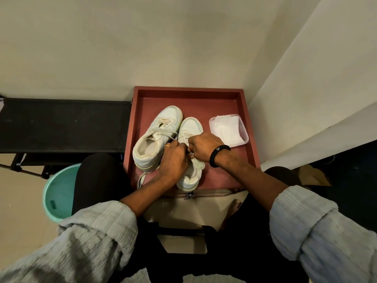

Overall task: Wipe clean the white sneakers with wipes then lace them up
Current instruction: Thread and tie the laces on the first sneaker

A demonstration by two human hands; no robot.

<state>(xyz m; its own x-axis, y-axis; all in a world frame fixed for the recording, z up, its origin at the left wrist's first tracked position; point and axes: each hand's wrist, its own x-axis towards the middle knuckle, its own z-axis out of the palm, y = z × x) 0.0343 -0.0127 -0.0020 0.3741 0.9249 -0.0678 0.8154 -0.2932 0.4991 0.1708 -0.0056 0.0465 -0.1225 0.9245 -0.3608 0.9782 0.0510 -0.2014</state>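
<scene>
Two white sneakers stand side by side on a red tray (247, 127), toes pointing away from me. The left sneaker (157, 137) has its lace loosely crossed over the tongue, and one lace end trails off the tray's front edge. Over the middle of the right sneaker (190, 127) both hands meet. My left hand (173, 162) and my right hand (204, 147) each pinch its lace with closed fingers. My hands hide most of that shoe's eyelets. A clear plastic box of white wipes (228, 129) sits to the right of the shoes.
A black bench (63, 123) runs along the wall to the left of the tray. A teal bucket (59, 193) stands on the floor at my left knee. Walls close in behind and to the right of the tray.
</scene>
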